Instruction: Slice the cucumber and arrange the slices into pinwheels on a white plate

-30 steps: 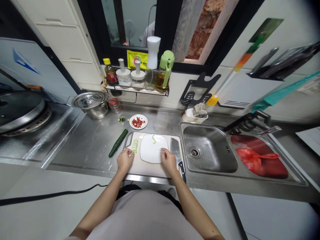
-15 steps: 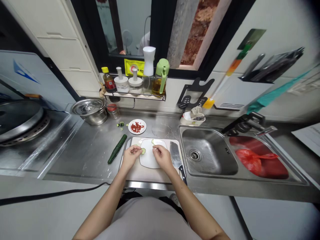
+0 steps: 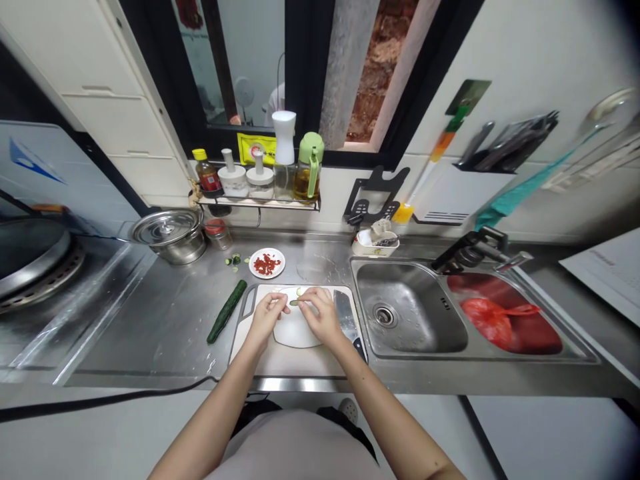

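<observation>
A white plate [image 3: 296, 332] lies on the pale cutting board [image 3: 290, 360] at the counter's front. My left hand [image 3: 267, 317] and my right hand [image 3: 319, 315] meet over the plate's far half. Between their fingertips sits a green cucumber slice [image 3: 295, 303]; which hand grips it I cannot tell for sure. Another slice [image 3: 300, 291] lies at the plate's far edge. A whole cucumber [image 3: 227, 311] rests on the steel counter left of the board. A cleaver [image 3: 346, 315] lies along the board's right side, blade away from me.
A small dish of chopped red chilli [image 3: 267, 263] and cucumber ends [image 3: 234, 259] sit behind the board. A lidded pot [image 3: 167, 233] stands at back left, a condiment rack [image 3: 255, 187] above. The sink [image 3: 407, 310] is right, with a red bag [image 3: 493, 317] in the far basin.
Both hands have moved from the plate's near corners up over its far half and come together on a cucumber slice. The row of slices at the plate's left is now covered by my left hand.
</observation>
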A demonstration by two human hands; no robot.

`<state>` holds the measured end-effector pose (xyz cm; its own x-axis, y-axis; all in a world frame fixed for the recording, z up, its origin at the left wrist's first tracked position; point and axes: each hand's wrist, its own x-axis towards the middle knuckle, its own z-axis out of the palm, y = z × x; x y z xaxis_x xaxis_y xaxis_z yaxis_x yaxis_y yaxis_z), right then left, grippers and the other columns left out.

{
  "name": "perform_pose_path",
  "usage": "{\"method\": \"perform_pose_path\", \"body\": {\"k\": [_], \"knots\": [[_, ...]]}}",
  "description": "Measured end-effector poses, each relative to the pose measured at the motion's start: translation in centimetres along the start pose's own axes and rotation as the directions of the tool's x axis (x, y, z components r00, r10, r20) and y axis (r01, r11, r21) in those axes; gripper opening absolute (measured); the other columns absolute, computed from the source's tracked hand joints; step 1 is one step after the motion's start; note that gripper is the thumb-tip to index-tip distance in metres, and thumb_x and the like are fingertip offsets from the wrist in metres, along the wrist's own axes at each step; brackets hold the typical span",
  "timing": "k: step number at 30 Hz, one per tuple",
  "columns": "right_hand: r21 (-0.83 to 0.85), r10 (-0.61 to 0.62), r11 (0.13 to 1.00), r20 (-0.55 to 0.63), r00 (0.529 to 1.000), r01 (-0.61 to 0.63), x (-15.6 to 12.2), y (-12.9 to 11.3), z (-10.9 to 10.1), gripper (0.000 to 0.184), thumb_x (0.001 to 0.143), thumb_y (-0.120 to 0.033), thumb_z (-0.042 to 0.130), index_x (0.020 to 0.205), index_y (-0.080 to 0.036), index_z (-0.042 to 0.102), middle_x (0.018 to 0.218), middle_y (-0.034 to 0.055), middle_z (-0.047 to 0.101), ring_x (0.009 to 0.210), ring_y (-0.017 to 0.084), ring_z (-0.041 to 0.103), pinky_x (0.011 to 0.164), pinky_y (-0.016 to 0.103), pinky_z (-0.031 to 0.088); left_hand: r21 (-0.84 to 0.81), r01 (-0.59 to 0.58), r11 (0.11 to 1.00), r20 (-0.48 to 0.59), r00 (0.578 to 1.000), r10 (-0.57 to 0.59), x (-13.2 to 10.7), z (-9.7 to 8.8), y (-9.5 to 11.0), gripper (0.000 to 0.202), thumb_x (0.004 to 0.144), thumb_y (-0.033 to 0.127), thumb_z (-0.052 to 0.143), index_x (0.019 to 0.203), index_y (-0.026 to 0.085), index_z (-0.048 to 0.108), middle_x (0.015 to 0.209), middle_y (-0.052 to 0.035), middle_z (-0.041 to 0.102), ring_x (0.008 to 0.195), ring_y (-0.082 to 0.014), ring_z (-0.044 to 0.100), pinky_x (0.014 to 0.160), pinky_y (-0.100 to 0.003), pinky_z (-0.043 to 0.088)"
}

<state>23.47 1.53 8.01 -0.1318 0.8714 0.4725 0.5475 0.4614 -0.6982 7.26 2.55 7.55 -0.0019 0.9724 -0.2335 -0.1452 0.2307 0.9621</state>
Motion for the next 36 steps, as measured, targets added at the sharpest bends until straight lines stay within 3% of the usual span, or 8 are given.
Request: {"method": "perform_pose_path", "body": {"k": [3, 6, 14, 23, 32, 36], "knots": [[-0.054, -0.088, 0.995, -0.021, 0.996, 0.087, 0.1, -0.3, -0.7, 0.016, 0.091, -0.026, 0.053, 0.093, -0.025, 0.069, 0.095, 0.0056, 0.062, 0.097, 0.021, 0.054, 0.087, 0.037, 0.042, -0.083, 0.168, 0.982, 0.116, 0.981, -0.158, 0.0, 0.4, 0.6, 0.045, 0.066, 0.051, 0.071, 0.095, 0.017, 0.062, 0.068, -0.0008, 0.066, 0.049, -0.0064, 0.046, 0.047, -0.020, 0.023], [-0.095, -0.134, 0.987, -0.015, 0.991, 0.132, 0.4, -0.5, -1.2, 0.017, 0.091, -0.026, 0.053, 0.095, -0.026, 0.069, 0.095, 0.0062, 0.062, 0.096, 0.021, 0.054, 0.086, 0.038, 0.044, -0.142, 0.205, 0.968, 0.152, 0.971, -0.184, 0.0, 0.9, 1.3, 0.050, 0.061, 0.043, 0.076, 0.101, 0.018, 0.059, 0.072, 0.0001, 0.066, 0.052, -0.0063, 0.048, 0.046, -0.019, 0.021], [-0.111, -0.176, 0.978, 0.011, 0.984, 0.176, 0.5, -0.3, -1.7, 0.017, 0.092, -0.026, 0.052, 0.097, -0.024, 0.067, 0.094, 0.0069, 0.062, 0.094, 0.021, 0.055, 0.084, 0.036, 0.045, -0.108, 0.105, 0.989, 0.116, 0.989, -0.092, 0.5, 1.0, 2.1, 0.053, 0.055, 0.035, 0.080, 0.101, 0.019, 0.059, 0.067, 0.0038, 0.063, 0.055, -0.0068, 0.048, 0.050, -0.019, 0.026], [-0.172, -0.177, 0.965, 0.118, 0.977, 0.196, 0.6, -0.1, -1.9, 0.017, 0.093, -0.026, 0.050, 0.095, -0.023, 0.066, 0.096, 0.0076, 0.062, 0.095, 0.021, 0.053, 0.084, 0.036, 0.044, -0.101, -0.014, 0.995, 0.104, 0.994, 0.024, 0.2, 1.3, 1.9, 0.051, 0.057, 0.035, 0.079, 0.100, 0.018, 0.058, 0.066, 0.0034, 0.062, 0.065, -0.0110, 0.058, 0.068, -0.023, 0.041], [0.063, -0.016, 0.998, 0.033, 0.999, 0.014, 0.2, -0.1, -0.5, 0.013, 0.089, -0.024, 0.053, 0.078, -0.022, 0.061, 0.088, 0.0037, 0.062, 0.094, 0.019, 0.055, 0.086, 0.034, 0.043, -0.041, -0.107, 0.993, 0.089, 0.990, 0.110, -0.1, 1.7, 1.2, 0.054, 0.062, 0.041, 0.075, 0.107, 0.018, 0.057, 0.070, 0.0026, 0.059, 0.067, -0.0105, 0.055, 0.068, -0.023, 0.041], [0.194, 0.080, 0.978, 0.023, 0.997, -0.083, 0.1, -0.1, 0.0, 0.014, 0.086, -0.025, 0.054, 0.074, -0.021, 0.060, 0.085, 0.0030, 0.062, 0.089, 0.017, 0.057, 0.074, 0.028, 0.044, -0.058, -0.122, 0.991, 0.073, 0.989, 0.126, -0.2, 1.9, 0.9, 0.053, 0.064, 0.041, 0.074, 0.109, 0.017, 0.060, 0.069, 0.0026, 0.056, 0.066, -0.0103, 0.053, 0.067, -0.023, 0.041]]}}
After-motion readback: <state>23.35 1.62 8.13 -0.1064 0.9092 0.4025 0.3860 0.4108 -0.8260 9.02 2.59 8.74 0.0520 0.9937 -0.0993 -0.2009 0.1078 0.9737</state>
